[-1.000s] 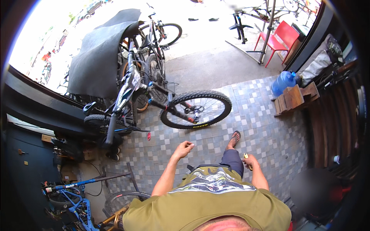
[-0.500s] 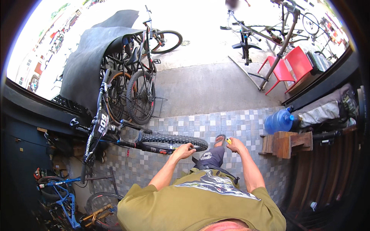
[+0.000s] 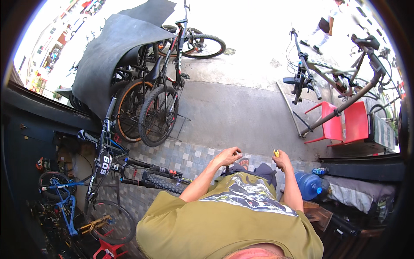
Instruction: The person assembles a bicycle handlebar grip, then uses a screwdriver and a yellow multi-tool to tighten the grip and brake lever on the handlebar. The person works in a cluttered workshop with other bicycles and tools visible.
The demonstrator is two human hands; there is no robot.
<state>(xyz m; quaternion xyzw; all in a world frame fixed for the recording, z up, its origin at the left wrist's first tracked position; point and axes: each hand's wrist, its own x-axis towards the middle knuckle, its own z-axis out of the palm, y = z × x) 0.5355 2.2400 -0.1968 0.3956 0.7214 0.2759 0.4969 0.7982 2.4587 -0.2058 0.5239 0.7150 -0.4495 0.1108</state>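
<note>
My left hand (image 3: 229, 156) is held out in front of my body, fingers loosely bent and apart, with nothing seen in it. In my right hand (image 3: 282, 160) is a small yellow-handled tool (image 3: 276, 153), gripped in the fist with its yellow end upward; its exact kind is too small to tell. Left of my left forearm stands a black mountain bike with a number plate (image 3: 103, 163) on its handlebar. Its knobby front tyre (image 3: 163, 183) reaches toward my left arm, which hides part of it. Neither hand touches the bike.
Several bicycles lean under a dark grey sheet (image 3: 101, 56) at left. At right are a bike frame on a stand (image 3: 362, 88), red chairs (image 3: 357, 123), a blue water jug (image 3: 307, 185) and a wooden block (image 3: 318, 214). A blue bike (image 3: 69, 207) stands lower left. A person (image 3: 325, 26) walks outside.
My left hand has left the bike's front tyre and moved forward. My right hand still holds the yellow-handled tool. The view has shifted toward the doorway, and a walking person shows at upper right.
</note>
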